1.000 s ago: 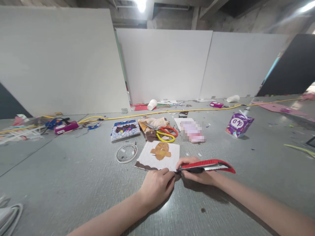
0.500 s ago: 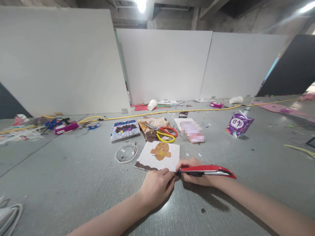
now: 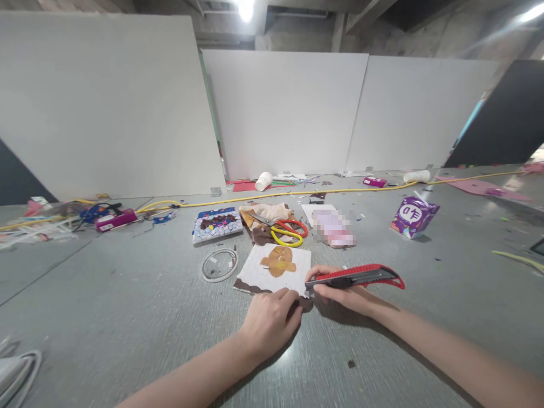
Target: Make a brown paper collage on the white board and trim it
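Observation:
In the head view a white square panel with an orange-brown cut-out shape lies flat on the grey surface. A brown scalloped strip runs along its near edge. My left hand is closed over this strip, fingers curled down at the panel's near right corner; the fingertips are partly hidden. A loose brown end sticks out beside them. Just right of that corner, my right hand grips a red utility knife, its tip end close to the panel and its handle pointing right.
Scissors with red and yellow handles lie on folded cloth behind the panel. A pebble-patterned board, a white ring, a blurred-out phone and a purple carton stand around. A yellow cable crosses behind.
My right hand has lifted slightly away from my left fingers, and the knife has turned, its handle end rising. The brown end beside my left fingers is now uncovered. My left hand stays put.

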{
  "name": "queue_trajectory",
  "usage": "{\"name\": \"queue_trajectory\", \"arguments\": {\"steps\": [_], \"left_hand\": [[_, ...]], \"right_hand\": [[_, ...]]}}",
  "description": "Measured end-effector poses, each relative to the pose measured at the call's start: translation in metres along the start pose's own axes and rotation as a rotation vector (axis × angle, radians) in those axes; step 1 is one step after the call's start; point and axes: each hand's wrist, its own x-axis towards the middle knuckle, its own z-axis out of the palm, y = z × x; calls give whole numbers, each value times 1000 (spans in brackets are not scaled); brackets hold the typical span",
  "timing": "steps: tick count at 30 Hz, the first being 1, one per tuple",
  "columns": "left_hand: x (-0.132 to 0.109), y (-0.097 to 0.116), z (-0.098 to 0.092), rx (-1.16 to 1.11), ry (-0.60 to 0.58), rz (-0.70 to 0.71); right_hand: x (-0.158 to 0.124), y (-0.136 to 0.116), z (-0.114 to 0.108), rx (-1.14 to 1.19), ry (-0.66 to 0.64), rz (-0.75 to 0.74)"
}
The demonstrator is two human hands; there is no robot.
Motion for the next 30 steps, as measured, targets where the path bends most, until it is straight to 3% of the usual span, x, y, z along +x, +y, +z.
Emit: {"name": "queue_trajectory", "arguments": {"steps": [6, 9, 12, 15, 21, 30], "left_hand": [[-2, 2, 4, 99, 99, 109], [-1, 4, 2, 110, 121, 41], [0, 4, 0, 90, 58, 7], [1, 2, 2, 76, 34, 77], [-1, -3, 11, 119, 108, 241], [-5, 1, 6, 252, 202, 445]], "right_hand": [[3, 2, 3, 106, 67, 37], [3, -1, 4, 133, 64, 46], [2, -3, 4, 119, 62, 35], [3, -2, 4, 93, 75, 39], [3, -1, 4, 42, 64, 20], [3, 2, 4, 36, 45, 6]]}}
